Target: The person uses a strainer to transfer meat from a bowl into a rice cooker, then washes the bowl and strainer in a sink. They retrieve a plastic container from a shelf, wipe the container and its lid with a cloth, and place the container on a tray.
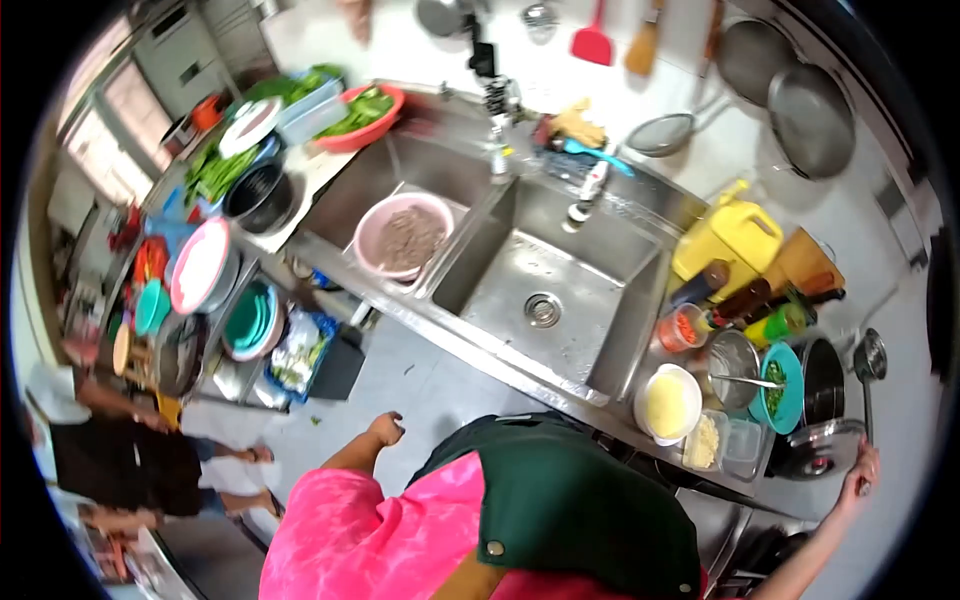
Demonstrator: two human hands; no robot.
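Observation:
My left hand [387, 428] hangs over the grey floor, left of the green apron, with nothing visible in it and its fingers loosely apart. At the far right, my right hand [860, 468] is closed round the long handle of a metal ladle [870, 356], whose bowl points up towards the wall. Beside that hand lies a metal pot lid [818, 452], with a black pot [822, 380] behind it. A teal bowl of chopped greens [776, 390] and a white bowl with pale yellow contents [667, 403] stand further left.
Before me is a double sink [540, 290]; its left basin holds a pink bowl of brownish food [405, 237]. A yellow jug [728, 240] and bottles stand right. Strainers hang on the wall. Leafy greens and basins are at left; another person [120, 450] is at lower left.

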